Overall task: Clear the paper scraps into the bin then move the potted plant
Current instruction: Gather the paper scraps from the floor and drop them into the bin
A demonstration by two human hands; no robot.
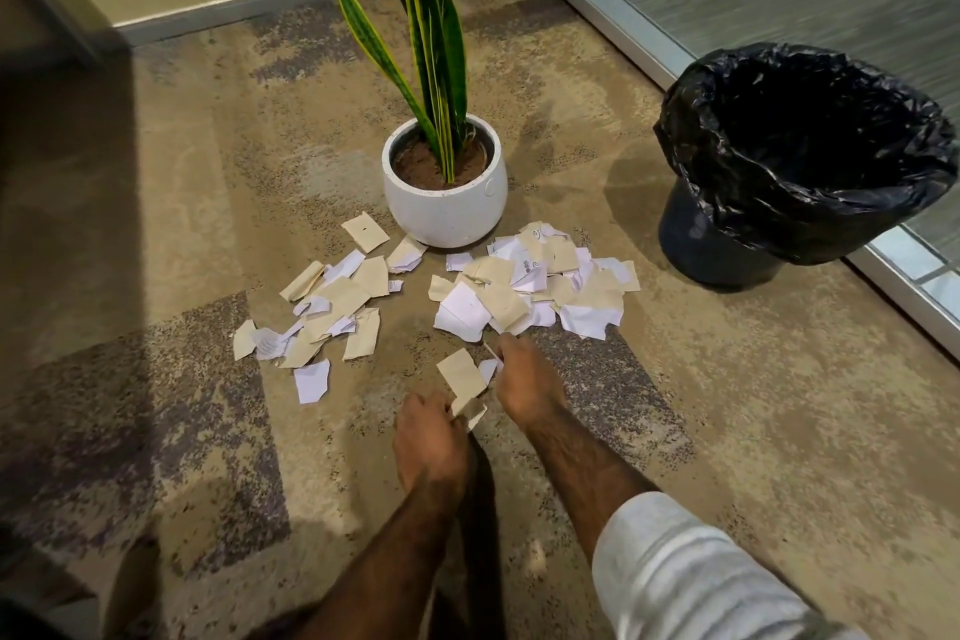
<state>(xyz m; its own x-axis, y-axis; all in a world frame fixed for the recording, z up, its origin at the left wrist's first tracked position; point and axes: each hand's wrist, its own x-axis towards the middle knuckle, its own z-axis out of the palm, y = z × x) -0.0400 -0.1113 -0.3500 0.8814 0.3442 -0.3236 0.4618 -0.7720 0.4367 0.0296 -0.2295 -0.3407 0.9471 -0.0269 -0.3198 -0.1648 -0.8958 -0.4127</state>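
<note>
Torn beige and white paper scraps lie on the carpet in two heaps, one on the left [332, 307] and one on the right [535, 291], just in front of a white round pot [447, 208] holding a tall snake plant [426, 42]. My left hand [431, 437] grips a few beige scraps [465, 387] near the floor. My right hand [524, 385] pinches a small scrap at the near edge of the right heap. A black bin [727, 244] lined with a black bag [800, 146] stands to the right of the plant.
A glass partition with a metal frame [613, 10] runs behind and beside the bin. A cream wall with a grey skirting board [234, 10] closes the far side. Patterned carpet [182, 224] stretches to the left.
</note>
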